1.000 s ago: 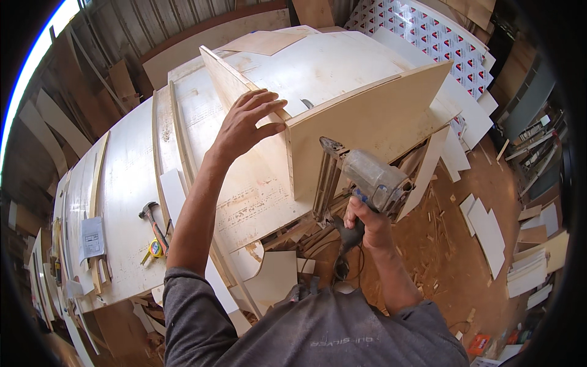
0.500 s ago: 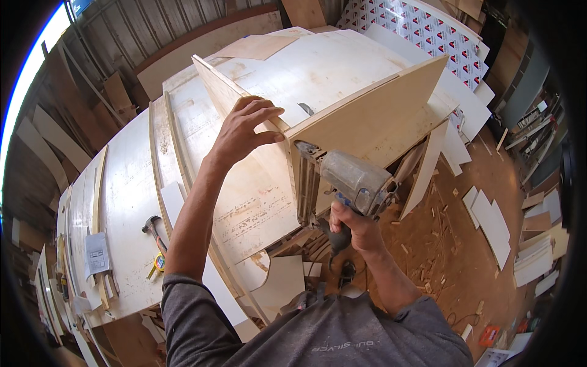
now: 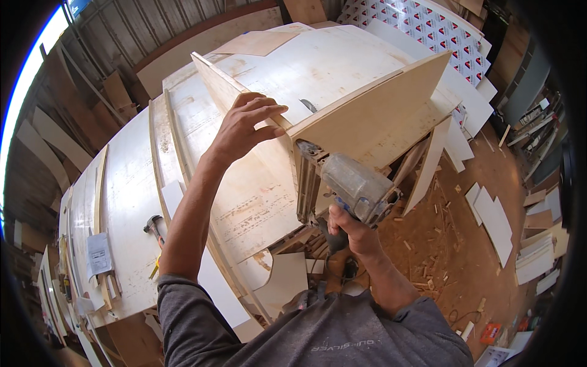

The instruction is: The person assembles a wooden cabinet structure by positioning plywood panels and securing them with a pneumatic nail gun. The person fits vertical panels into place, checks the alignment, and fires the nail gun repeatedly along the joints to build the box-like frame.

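Note:
Two plywood panels stand on edge and meet at a corner near the middle: a left panel (image 3: pixel 214 74) and a right panel (image 3: pixel 391 101). My left hand (image 3: pixel 246 127) grips the top edge of the left panel close to that corner, fingers bent over it and thumb by the joint. In my right hand (image 3: pixel 354 233) is a grey, worn nail gun (image 3: pixel 356 178), held by its handle. The gun's nose is against the end of the corner, just below the top edge. Its magazine points down along the joint.
A wide, pale worktable (image 3: pixel 131 214) carries wooden strips, a hammer (image 3: pixel 153 226) and a paper sheet (image 3: pixel 99 254). Part of a round toothed blade (image 3: pixel 309 105) shows behind the corner. Wood scraps and white offcuts (image 3: pixel 489 220) lie on the brown floor (image 3: pixel 422 244).
The view has shifted slightly, and my left sleeve now covers most of the yellow tape measure. Both hands keep their hold, and the nail gun stays at the corner.

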Tool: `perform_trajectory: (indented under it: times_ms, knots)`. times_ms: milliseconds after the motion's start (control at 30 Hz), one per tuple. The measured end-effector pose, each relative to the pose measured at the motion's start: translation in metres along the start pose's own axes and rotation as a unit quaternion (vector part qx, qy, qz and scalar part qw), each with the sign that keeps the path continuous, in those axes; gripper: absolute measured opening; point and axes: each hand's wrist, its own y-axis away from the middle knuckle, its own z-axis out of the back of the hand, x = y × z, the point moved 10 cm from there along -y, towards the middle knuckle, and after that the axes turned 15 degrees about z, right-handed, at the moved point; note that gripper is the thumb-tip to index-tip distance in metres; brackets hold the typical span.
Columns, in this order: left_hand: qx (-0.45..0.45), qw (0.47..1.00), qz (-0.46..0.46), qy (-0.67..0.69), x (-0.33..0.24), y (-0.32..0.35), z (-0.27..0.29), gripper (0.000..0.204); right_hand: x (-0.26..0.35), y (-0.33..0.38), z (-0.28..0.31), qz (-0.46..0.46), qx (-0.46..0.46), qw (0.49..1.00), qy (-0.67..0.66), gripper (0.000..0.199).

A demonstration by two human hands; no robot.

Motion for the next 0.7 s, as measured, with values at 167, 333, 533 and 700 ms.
perform_trajectory:
  times_ms: [167,333,533,700]
  knots:
    - [-0.004,1.000,-0.002,0.000,0.0011,0.0009,-0.0017,0.045,-0.0013,0.0003,-0.0010,-0.010,0.002,1.000,0.009,0.042]
    - [-0.010,1.000,-0.012,-0.005,-0.0007,0.0034,-0.0019,0.043,0.0008,0.0000,-0.0017,0.000,-0.003,1.000,0.002,0.037]
    - [0.003,1.000,0.002,0.024,-0.0032,0.0054,-0.0016,0.058,0.0008,0.0008,-0.0014,0.012,-0.021,1.000,-0.003,0.021]
    - [-0.002,0.999,0.008,0.041,-0.0022,0.0066,-0.0009,0.056,-0.0030,0.0017,-0.0013,0.023,-0.013,0.999,0.037,0.022]
